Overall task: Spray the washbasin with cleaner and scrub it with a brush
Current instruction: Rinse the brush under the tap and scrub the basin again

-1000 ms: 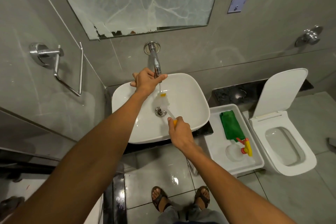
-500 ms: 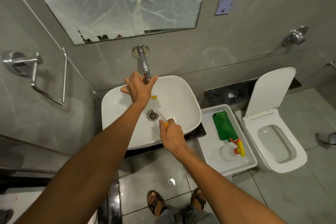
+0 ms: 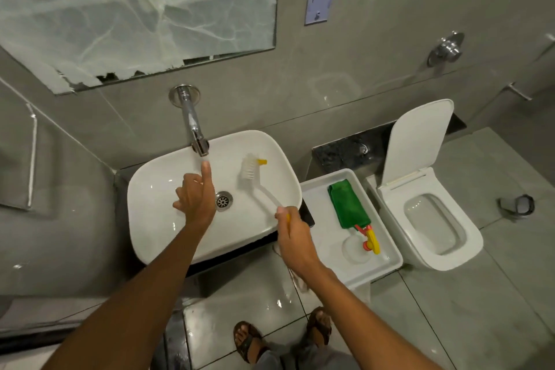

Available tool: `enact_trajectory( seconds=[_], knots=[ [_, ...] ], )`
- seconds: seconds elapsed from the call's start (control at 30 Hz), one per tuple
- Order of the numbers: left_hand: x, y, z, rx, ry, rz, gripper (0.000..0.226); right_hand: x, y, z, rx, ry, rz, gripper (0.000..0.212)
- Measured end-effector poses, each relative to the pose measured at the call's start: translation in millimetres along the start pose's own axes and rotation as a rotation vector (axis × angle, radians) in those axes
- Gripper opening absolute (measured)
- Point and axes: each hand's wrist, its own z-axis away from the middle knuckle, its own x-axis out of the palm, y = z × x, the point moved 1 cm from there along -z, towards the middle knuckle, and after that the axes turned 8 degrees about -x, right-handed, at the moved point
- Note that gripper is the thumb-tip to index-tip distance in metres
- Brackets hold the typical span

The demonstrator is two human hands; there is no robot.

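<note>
1. Your left hand [image 3: 195, 200] has dropped off the tap [image 3: 196, 132], forefinger raised, holding nothing.
2. Your right hand [image 3: 292, 230] grips the brush [image 3: 255, 179], bristles inside the washbasin [image 3: 156, 189], handle end hidden.
3. The spray bottle [image 3: 359, 245] lies in the tray [image 3: 387, 267], its clear body hard to make out.

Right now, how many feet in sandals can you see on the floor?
2. The left sandalled foot is at the bottom edge on the floor tiles, and the right sandalled foot is beside it, nearer the white tray. Both are partly cut off.

Right hand [image 3: 295, 237] gripping brush [image 3: 258, 180] inside white washbasin [image 3: 156, 189]
</note>
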Motion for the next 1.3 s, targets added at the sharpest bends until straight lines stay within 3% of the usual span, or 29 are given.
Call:
enact_trajectory(
  seconds=[0.1, 0.3, 0.4, 0.5, 0.63, 0.9, 1.3],
  knots=[
    [29, -4, 19, 0.026, -0.027, -0.085, 0.058, -34, 35, -2, -0.012, 0.095, 0.057, 0.038],
    [94, 5, 63, 0.397, -0.198, -0.140, 0.073, -84, 113, -5, 0.069, 0.223, 0.156, 0.042],
    [133, 11, 79, 0.559, -0.251, -0.254, 0.084, -88, 153, -7, 0.144, 0.162, 0.202, 0.046],
    [162, 11, 90, 0.685, -0.304, -0.380, 0.102, -79, 192, -11, 0.264, 0.056, 0.246, 0.029],
    [183, 2, 92, 0.854, -0.204, -0.568, 0.101, -62, 224, -24, 0.337, -0.029, 0.259, 0.027],
    [200, -10, 79, 0.844, -0.150, -0.647, 0.090, -26, 271, -65, 0.442, -0.057, 0.260, 0.033],
    [196, -5, 84, 0.823, -0.244, -0.587, 0.090, -11, 298, -70, 0.496, -0.081, 0.257, 0.032]
  ],
)
